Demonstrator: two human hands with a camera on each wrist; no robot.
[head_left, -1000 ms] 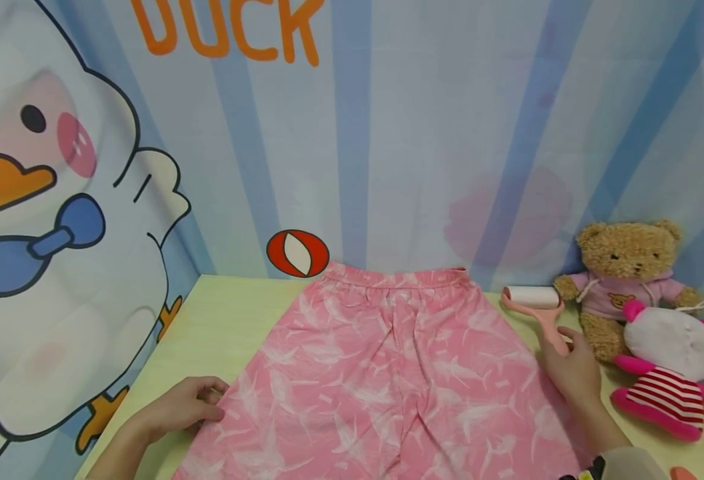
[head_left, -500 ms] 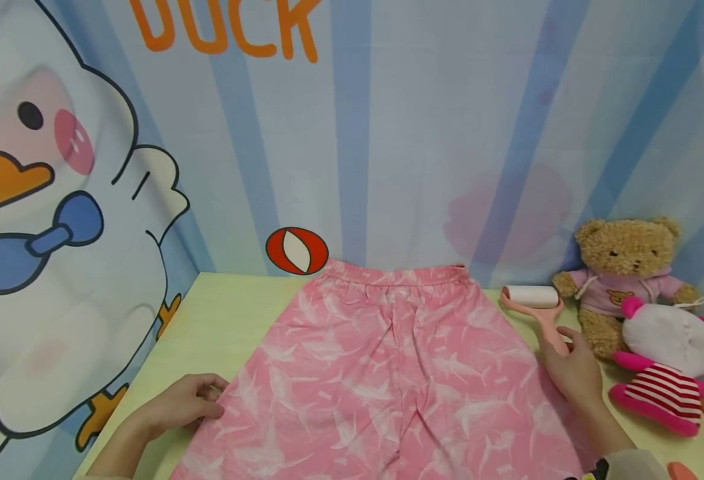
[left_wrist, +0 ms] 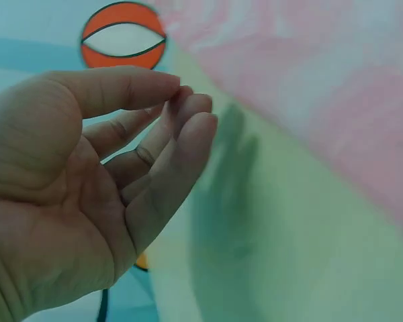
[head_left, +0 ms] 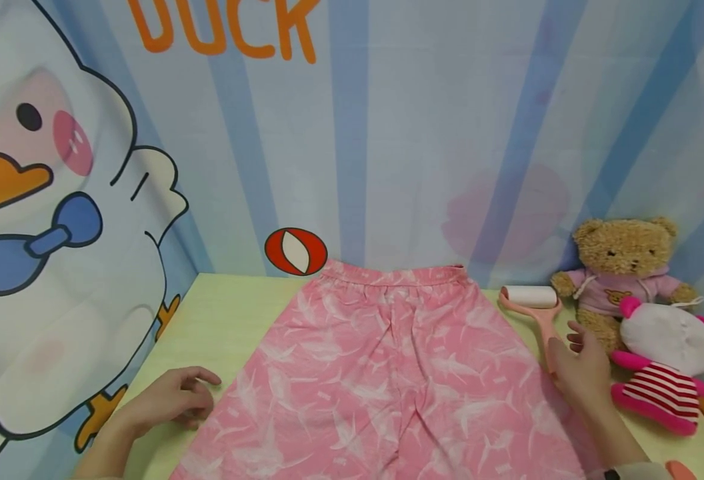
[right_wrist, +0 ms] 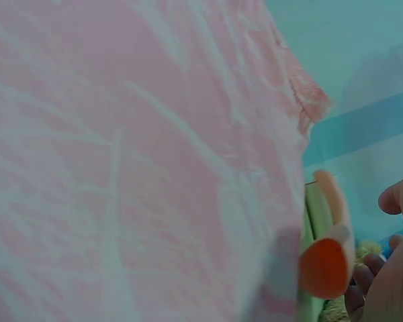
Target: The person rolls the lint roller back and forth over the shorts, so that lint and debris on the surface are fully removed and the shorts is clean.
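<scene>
A pink elastic-waist garment (head_left: 376, 373) with white fish prints lies spread on the pale table, probably trousers or shorts; its lower end is outside the view. My left hand (head_left: 169, 403) hovers beside its left edge. In the left wrist view the left fingers (left_wrist: 168, 181) are loosely bent and hold nothing. A lint roller (head_left: 546, 323) with a white roll and pink handle lies right of the garment. My right hand (head_left: 586, 373) is beside its handle. In the right wrist view a gap shows between the right thumb (right_wrist: 391, 200) and the roller handle (right_wrist: 326, 268).
A brown teddy bear (head_left: 628, 257) in a pink hoodie sits at the back right. A pink-and-white plush toy (head_left: 667, 393) lies before it. An orange-pink object (head_left: 680, 471) shows at the bottom right. A printed duck curtain (head_left: 412, 133) hangs behind.
My left hand has come away from the garment's edge, slightly leftward. My right hand has moved a little right and its fingers have lifted off the lint roller's handle.
</scene>
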